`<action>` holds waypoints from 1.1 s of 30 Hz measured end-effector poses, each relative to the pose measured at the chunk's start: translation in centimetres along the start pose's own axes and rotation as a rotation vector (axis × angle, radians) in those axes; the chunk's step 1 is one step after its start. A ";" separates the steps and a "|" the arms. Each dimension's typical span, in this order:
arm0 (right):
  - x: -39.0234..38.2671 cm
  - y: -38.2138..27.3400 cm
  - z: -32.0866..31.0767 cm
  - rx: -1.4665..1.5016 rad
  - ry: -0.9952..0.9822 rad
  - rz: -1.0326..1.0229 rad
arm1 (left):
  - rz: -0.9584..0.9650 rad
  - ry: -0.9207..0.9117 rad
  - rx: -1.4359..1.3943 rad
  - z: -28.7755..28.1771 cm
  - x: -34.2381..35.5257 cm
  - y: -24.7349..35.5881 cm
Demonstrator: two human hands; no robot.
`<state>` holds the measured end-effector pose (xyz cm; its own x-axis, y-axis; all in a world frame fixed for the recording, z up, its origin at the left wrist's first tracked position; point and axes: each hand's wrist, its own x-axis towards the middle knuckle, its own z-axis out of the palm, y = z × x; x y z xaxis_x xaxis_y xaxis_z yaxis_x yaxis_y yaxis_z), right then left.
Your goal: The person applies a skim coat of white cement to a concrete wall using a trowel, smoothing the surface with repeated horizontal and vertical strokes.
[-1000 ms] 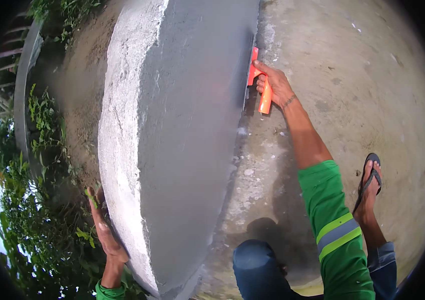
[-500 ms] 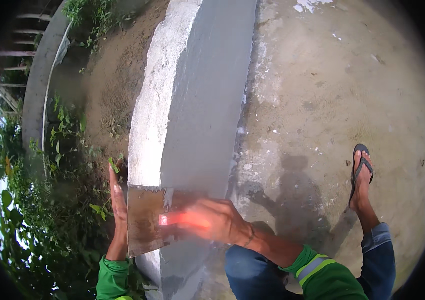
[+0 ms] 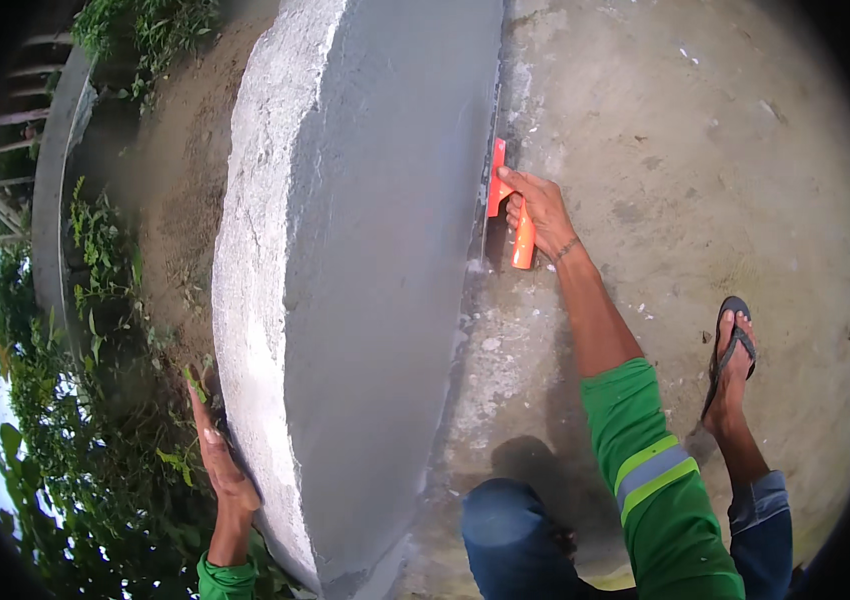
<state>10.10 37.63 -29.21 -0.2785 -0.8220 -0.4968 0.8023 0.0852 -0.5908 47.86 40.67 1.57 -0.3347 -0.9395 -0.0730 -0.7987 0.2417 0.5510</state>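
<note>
In the head view, the right hand [image 3: 545, 212] was closed around the orange handle of a plastering trowel [image 3: 523, 238], thumb laid forward toward the red mount, a grip that probably served to steady the plate and press it evenly. The trowel stood at the right-hand edge of a low masonry wall [image 3: 385, 260], its plate seen almost edge-on, so its outline could not be told. The left hand [image 3: 225, 475], fingers stretched out and gripping nothing visible, lay along the wall's opposite edge, perhaps for balance; whether the palm bore weight was unclear. Smooth, dull grey render covered the wall's broad band, while the pale strip [image 3: 255, 200] to its left was coarse, pitted and ragged along the join. Pale spatters flecked the flat concrete floor [image 3: 705, 200], where a foot in a black rubber flip-flop [image 3: 737, 340] was set well out to the right, likely widening the stance. Beyond the pale strip were crumbly brown soil [image 3: 185, 220] and leafy plants [image 3: 85, 450].
</note>
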 end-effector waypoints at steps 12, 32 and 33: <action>-3.4 1.5 2.9 -0.065 -0.076 -0.005 | -0.004 0.004 -0.071 0.4 0.4 0.2; -20.6 3.6 4.7 -0.374 -0.056 -0.234 | 0.052 0.065 0.173 -0.9 -0.6 -0.3; -16.8 2.3 2.4 -0.285 0.015 -0.168 | 0.051 0.012 0.063 0.2 -0.1 0.6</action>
<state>17.89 50.33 -20.69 -0.4045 -0.8294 -0.3853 0.5649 0.1047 -0.8185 47.28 40.92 1.79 -0.3703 -0.9282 -0.0363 -0.8109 0.3039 0.5001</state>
